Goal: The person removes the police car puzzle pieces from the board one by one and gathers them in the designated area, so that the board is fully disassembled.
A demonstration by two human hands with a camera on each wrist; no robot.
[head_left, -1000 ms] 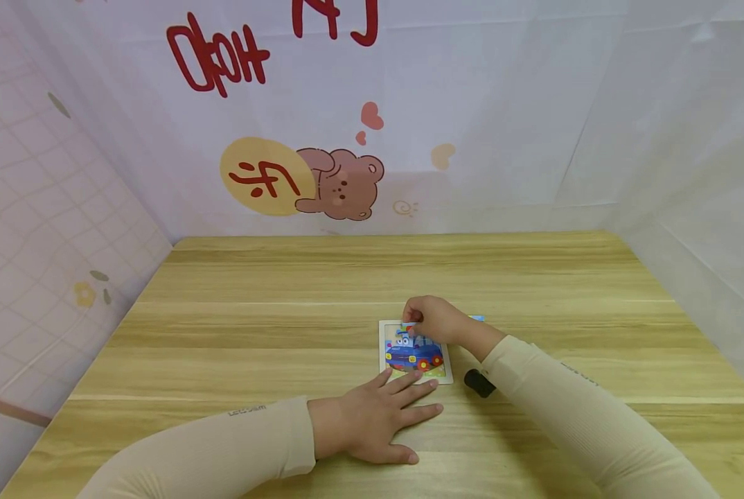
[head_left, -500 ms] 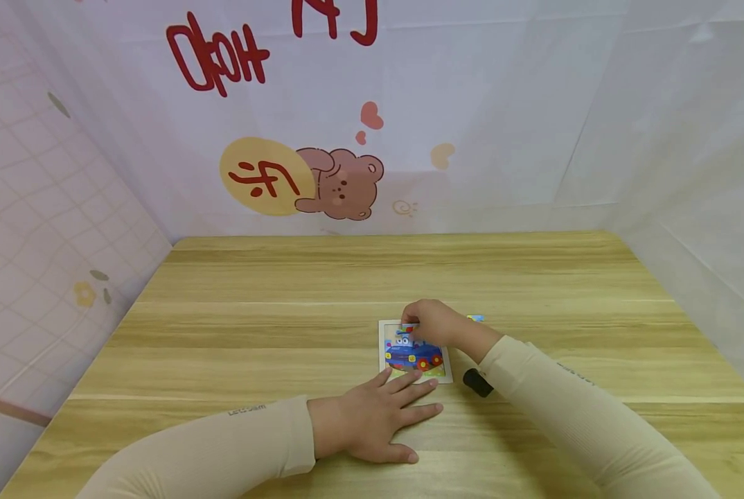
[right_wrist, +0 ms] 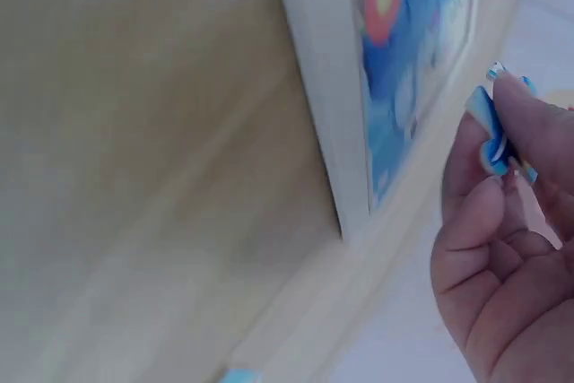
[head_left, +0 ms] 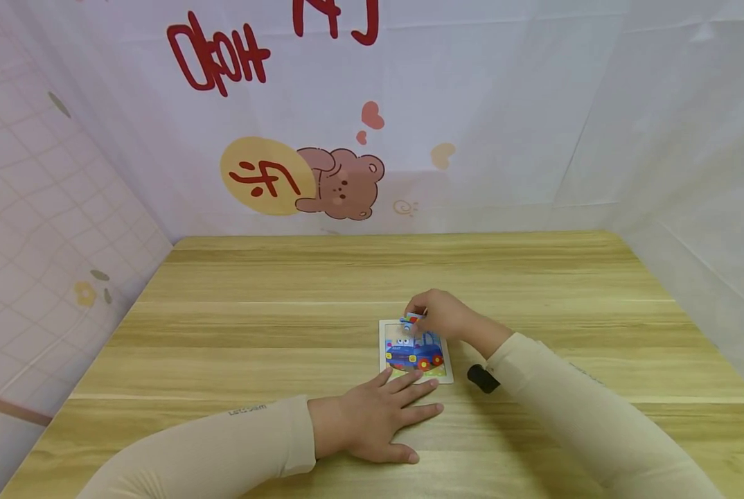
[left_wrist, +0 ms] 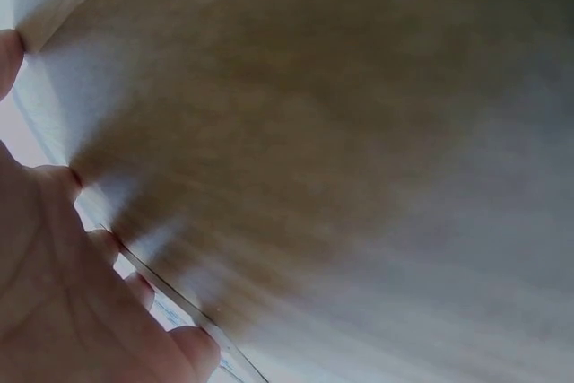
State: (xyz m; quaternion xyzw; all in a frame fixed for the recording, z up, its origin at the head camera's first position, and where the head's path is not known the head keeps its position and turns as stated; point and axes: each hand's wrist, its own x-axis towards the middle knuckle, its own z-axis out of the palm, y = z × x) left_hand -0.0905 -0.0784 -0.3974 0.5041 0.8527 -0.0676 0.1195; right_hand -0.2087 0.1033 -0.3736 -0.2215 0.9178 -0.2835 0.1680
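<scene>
A small square jigsaw puzzle with a white frame (head_left: 382,353) lies on the wooden table, its picture (head_left: 403,355) a blue cartoon car with red wheels. My right hand (head_left: 443,315) pinches a blue jigsaw piece (head_left: 413,319) with red and green on it, between thumb and fingers, just above the puzzle's far side. In the right wrist view the piece (right_wrist: 498,136) is tilted and partly hidden by the fingers. My left hand (head_left: 381,421) lies flat with fingers spread, its fingertips on the puzzle's near edge.
A black object (head_left: 483,378) lies right of the puzzle, under the right forearm. A bit of light blue (right_wrist: 240,375) shows at the bottom of the right wrist view. Behind the table (head_left: 272,277) hangs a white printed cloth (head_left: 503,90).
My right hand has risen slightly off the puzzle with the jigsaw piece and tilted it. The blue piece beyond the right wrist is now hidden in the head view. My left hand has stayed put.
</scene>
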